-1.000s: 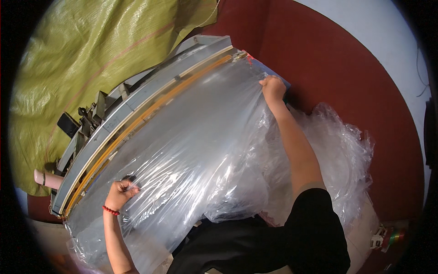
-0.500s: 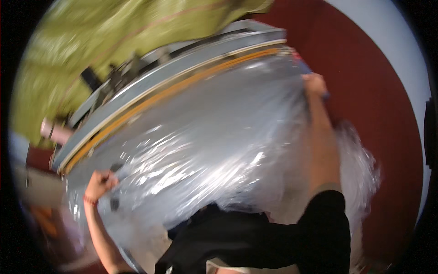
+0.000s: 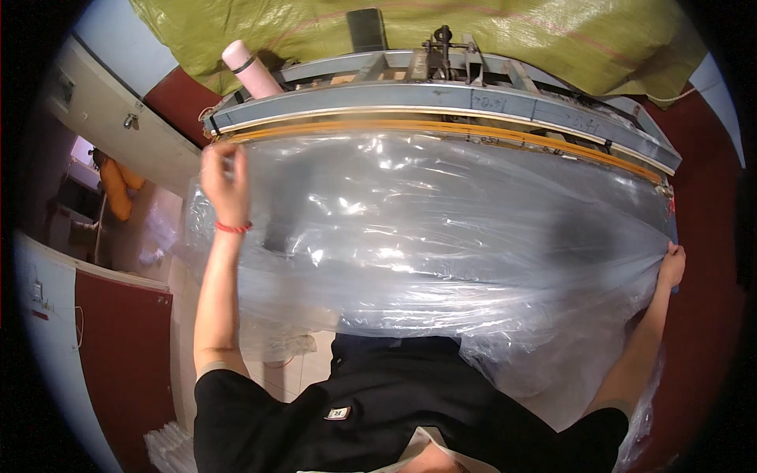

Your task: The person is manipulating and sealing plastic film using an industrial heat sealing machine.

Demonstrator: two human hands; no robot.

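Note:
A wide clear plastic sheet (image 3: 441,229) is stretched flat between my two hands, in front of a long grey metal machine (image 3: 441,98) with an orange strip (image 3: 473,130) along its front edge. My left hand (image 3: 222,177), with a red band at the wrist, pinches the sheet's edge close to the machine's left end. Near the machine's right end, my right hand (image 3: 672,264) grips the sheet where it bunches into folds. My black shirt (image 3: 378,410) shows below the sheet.
A yellow-green tarp (image 3: 552,39) hangs behind the machine. A pink and white cylinder (image 3: 248,67) lies at its left end, and a dark block (image 3: 365,30) stands on top. A person in orange (image 3: 118,185) stands far left. Red wall panels (image 3: 118,339) flank both sides.
The view has swung so the machine runs level across the top. My left hand has risen to the machine's left end, my right hand has dropped to the right end, and the sheet is pulled taut.

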